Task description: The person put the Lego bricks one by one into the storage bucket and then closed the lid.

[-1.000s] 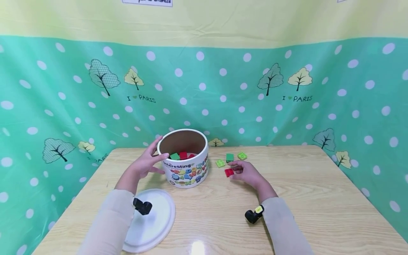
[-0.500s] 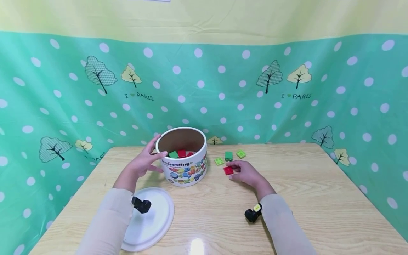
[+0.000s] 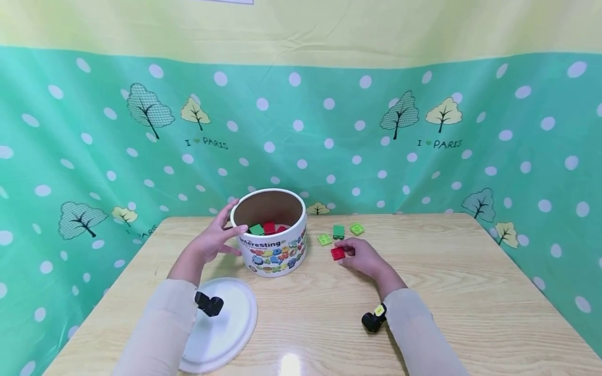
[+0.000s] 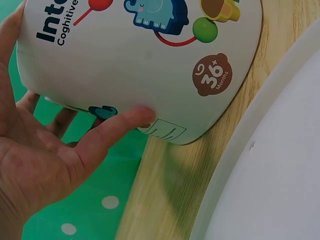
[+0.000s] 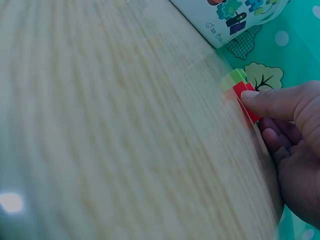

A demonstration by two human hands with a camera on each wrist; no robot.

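In the head view, my left hand (image 3: 213, 241) is spread against the left side of a white round tub (image 3: 274, 256) printed with colourful pictures, with a fingertip at its rim. The left wrist view has an extended finger (image 4: 122, 125) touching the wall. Inside the tub lie red and green building bricks (image 3: 269, 228). My right hand (image 3: 364, 257) pinches a red building brick (image 3: 337, 253) at the tabletop, to the right of the tub. From the right wrist, the thumb (image 5: 270, 102) presses on the brick's face while the other fingers are partly hidden behind.
Beyond the red brick lie a dark green brick (image 3: 338, 232) and two lime green flat bricks, one left (image 3: 324, 239) and one right (image 3: 357, 228). The white lid (image 3: 230, 324) rests under the left forearm. A patterned cloth (image 3: 301, 130) hangs behind the wooden table (image 3: 470, 292).
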